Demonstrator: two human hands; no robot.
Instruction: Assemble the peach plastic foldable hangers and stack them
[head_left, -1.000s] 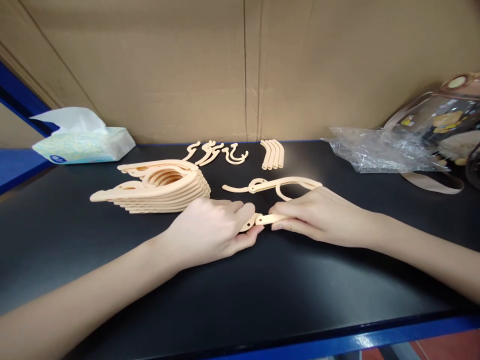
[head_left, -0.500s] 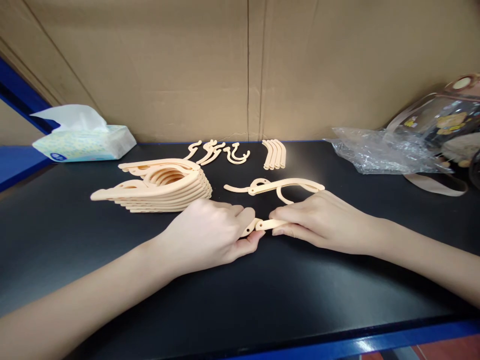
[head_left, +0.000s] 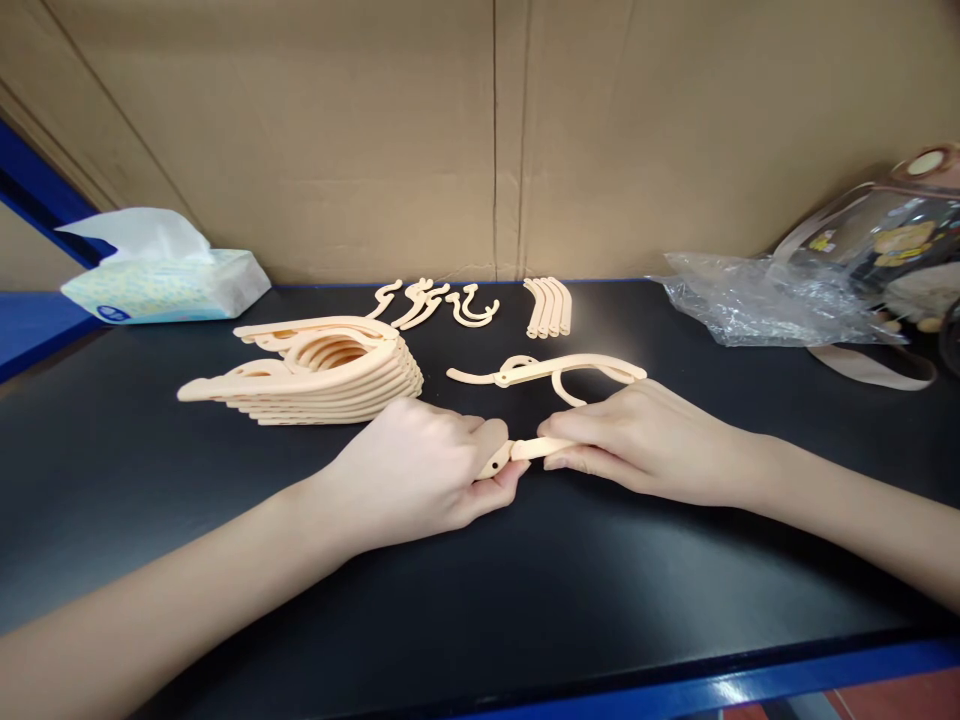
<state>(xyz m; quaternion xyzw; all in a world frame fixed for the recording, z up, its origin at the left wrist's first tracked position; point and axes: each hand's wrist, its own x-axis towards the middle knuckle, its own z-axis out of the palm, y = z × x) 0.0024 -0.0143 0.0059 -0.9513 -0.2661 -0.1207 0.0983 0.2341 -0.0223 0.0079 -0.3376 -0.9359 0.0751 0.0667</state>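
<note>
Fingers (head_left: 496, 492) grip beige pcs (head_left: 537, 448) over blk table (head_left: 525, 600), cardboard wall (head_left: 337, 130) bhd.

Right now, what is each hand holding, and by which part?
Left hand: a beige piece, near its holed end. Right hand: a beige strip, set back from the end nearest that piece.

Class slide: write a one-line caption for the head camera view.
Left hand and right hand hold touching beige pieces near stacked parts on a black table.
</note>
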